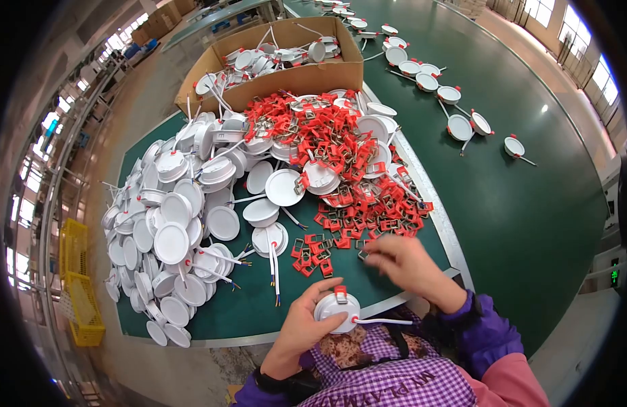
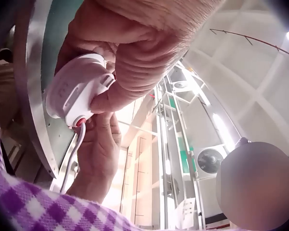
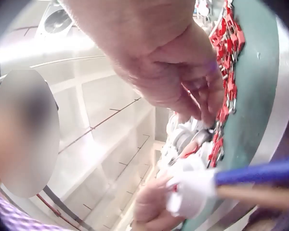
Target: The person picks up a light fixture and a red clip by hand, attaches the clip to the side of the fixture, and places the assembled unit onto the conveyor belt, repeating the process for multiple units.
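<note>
In the head view, my left hand (image 1: 306,324) grips a round white lamp (image 1: 331,314), thumb on its body and fingers round its edge. One red clip (image 1: 340,294) with a metal spring stands on the lamp's upper side, and a white cable leaves it towards the right. The left wrist view shows the lamp (image 2: 73,91) tilted in the left hand (image 2: 130,57). My right hand (image 1: 407,266) is at the lower edge of the red clip pile (image 1: 327,136), its curled fingertips pinching a small metal-and-red clip, partly hidden by the fingers.
White lamps (image 1: 172,243) are heaped left of the clips. Behind stands a cardboard box (image 1: 286,81) holding more lamps. A metal edge (image 1: 432,197) separates the work table from a green surface (image 1: 523,224) on the right, with a line of clipped lamps (image 1: 459,127). Yellow crates (image 1: 83,308) are at far left.
</note>
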